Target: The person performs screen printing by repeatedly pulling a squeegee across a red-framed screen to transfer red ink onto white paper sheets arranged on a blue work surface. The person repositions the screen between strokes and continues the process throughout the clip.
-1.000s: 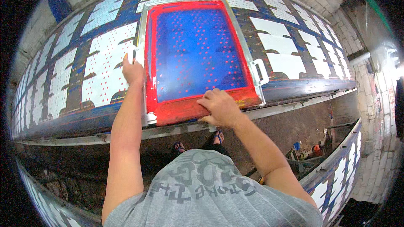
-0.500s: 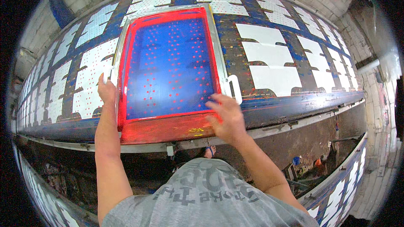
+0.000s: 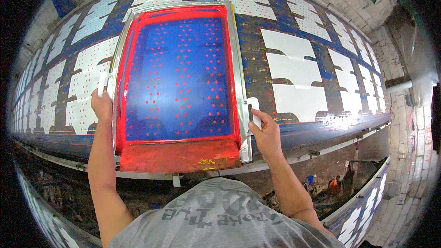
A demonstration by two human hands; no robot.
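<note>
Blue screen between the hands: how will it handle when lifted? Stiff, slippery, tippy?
The screen probably lifts stiffly: a metal-looking frame edges its sides and top. Its red-smeared bottom edge may be slippery if wet. Sideways tipping seems unlikely, with left hand and right hand at handles on opposite sides.

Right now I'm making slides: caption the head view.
Left hand and right hand grip white handles of a blue screen.

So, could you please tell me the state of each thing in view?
Screen: dotted and edged with red, lying over the table
Left hand: closed on the left handle
Right hand: closed on the right handle
Left sheet, beside the screen: red-dotted
Right sheet, beside the screen: white, no dots visible
Table: stained
</note>
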